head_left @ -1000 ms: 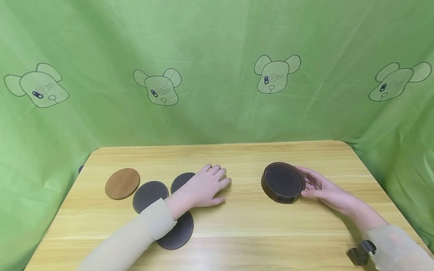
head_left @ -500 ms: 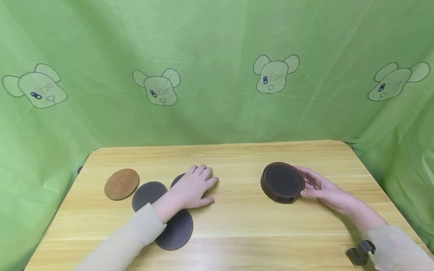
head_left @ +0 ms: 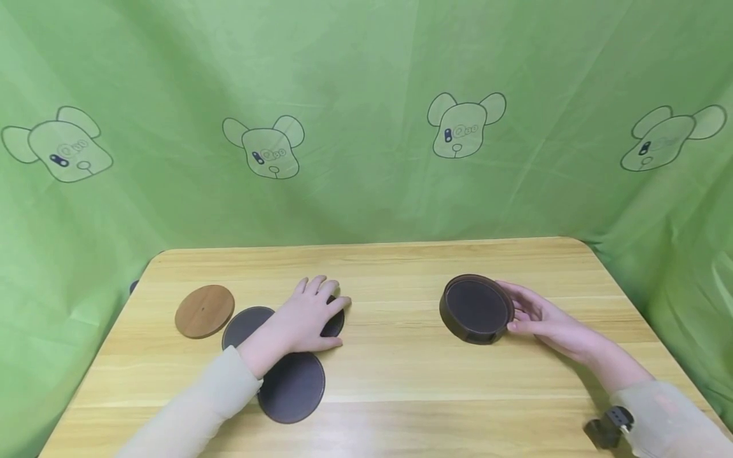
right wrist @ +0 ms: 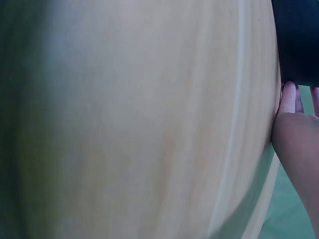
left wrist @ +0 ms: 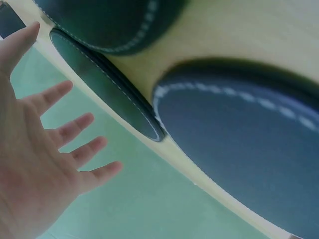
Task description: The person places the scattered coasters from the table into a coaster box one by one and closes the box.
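Your left hand [head_left: 303, 318] lies flat on a dark coaster [head_left: 334, 321], fingers [head_left: 321, 287] straight and slightly spread, pressing down rather than gripping. That coaster sits left of the round holder [head_left: 477, 308], well apart from it. Two more dark coasters lie by your left hand: one [head_left: 243, 326] just beside the wrist on the side away from the holder, one [head_left: 292, 386] partly under your sleeve [head_left: 212, 407] and nearer you. A wooden coaster [head_left: 204, 310] lies farthest from the holder.

Your right hand [head_left: 546, 318] rests against the holder's right side, fingers only loosely bent along the wall, the thumb touching its near edge. The holder tilts toward you and shows a dark disc inside. All of it rests on the pale wooden counter [head_left: 401, 375]. Behind it hangs a green cloth [head_left: 366, 95] printed with bear heads; no writing can be read.
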A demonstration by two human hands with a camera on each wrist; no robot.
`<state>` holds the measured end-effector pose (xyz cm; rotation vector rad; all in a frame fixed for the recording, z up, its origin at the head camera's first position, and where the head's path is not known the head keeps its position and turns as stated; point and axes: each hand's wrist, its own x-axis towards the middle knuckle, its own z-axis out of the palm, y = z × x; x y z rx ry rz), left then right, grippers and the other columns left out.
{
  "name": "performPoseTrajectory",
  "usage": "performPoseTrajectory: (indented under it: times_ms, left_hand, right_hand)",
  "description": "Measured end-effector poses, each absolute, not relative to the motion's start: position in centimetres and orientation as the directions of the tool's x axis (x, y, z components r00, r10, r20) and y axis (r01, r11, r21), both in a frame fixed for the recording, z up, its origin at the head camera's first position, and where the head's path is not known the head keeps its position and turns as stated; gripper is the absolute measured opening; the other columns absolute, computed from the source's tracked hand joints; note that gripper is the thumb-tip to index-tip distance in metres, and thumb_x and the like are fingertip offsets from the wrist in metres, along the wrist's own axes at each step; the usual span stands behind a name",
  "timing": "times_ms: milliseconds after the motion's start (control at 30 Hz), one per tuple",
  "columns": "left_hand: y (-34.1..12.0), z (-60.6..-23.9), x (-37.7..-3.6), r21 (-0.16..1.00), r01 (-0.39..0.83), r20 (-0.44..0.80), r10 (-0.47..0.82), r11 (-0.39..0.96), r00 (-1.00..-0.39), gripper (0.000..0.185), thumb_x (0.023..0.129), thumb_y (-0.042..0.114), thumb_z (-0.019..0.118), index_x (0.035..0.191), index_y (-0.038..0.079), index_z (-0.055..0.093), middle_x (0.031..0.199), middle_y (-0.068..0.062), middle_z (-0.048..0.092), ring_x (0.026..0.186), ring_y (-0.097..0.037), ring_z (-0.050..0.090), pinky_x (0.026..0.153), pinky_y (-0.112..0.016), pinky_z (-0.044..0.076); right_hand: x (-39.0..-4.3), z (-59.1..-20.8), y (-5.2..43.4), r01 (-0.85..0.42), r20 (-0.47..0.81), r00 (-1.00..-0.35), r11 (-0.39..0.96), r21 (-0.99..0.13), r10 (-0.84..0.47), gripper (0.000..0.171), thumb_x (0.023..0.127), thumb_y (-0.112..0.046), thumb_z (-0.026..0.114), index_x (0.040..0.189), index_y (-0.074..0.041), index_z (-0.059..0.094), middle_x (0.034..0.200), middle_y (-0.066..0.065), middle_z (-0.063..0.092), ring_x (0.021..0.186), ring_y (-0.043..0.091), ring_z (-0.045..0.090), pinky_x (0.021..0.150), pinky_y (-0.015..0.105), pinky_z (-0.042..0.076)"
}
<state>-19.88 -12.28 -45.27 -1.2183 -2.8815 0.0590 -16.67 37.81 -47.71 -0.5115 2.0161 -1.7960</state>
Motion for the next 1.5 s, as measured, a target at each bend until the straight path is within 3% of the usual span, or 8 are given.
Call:
performPoseTrajectory:
  times_ms: [233,600,867,1500]
  left_hand:
    - [-13.3,-45.3,-19.9,-0.01,0.706,-0.008,0.706,0.708,-0.708,0.079,0.086,0.064,0.078,0.148,0.02,0.057,0.149,-0.017,0.05,0.142,-0.045,0.046,0.115,-0.068,0.039]
    - [-13.8,-45.6,-19.9,0.113,0.67,-0.078,0.678,0.734,-0.731,0.078,0.092,0.057,0.073,0.156,0.02,0.051,0.154,-0.018,0.048,0.141,-0.042,0.048,0.109,-0.063,0.047]
    - [-14.3,-45.4,-19.8,0.122,0.69,-0.069,0.7,0.713,-0.711,0.079,0.09,0.05,0.075,0.158,0.019,0.05,0.155,-0.019,0.048,0.14,-0.041,0.048,0.106,-0.063,0.048]
    - [-13.5,-45.2,-20.6,0.075,0.712,-0.082,0.716,0.698,-0.693,0.082,0.084,0.054,0.075,0.155,0.02,0.054,0.146,-0.016,0.054,0.129,-0.038,0.052,0.104,-0.058,0.048]
  right_hand:
    - [-16.5,-47.5,37.7,-0.017,-0.042,-0.857,0.111,-0.994,-0.513,0.078,0.1,0.011,0.055,0.167,0.001,0.018,0.155,-0.022,0.051,0.136,-0.005,0.055,0.107,0.012,0.044]
    - [-16.6,-47.4,37.9,-0.02,-0.045,-0.859,0.12,-0.993,-0.509,0.079,0.1,0.011,0.055,0.167,0.004,0.015,0.154,-0.024,0.05,0.136,-0.008,0.054,0.108,0.011,0.043]
    - [-16.6,-47.3,37.8,-0.021,-0.049,-0.859,0.13,-0.991,-0.509,0.078,0.1,0.011,0.055,0.167,0.001,0.017,0.155,-0.023,0.05,0.136,-0.006,0.055,0.108,0.012,0.043]
    - [-16.6,-47.6,37.8,-0.018,-0.054,-0.863,0.138,-0.99,-0.502,0.078,0.1,0.011,0.055,0.168,0.002,0.016,0.156,-0.023,0.049,0.136,-0.007,0.054,0.108,0.011,0.043]
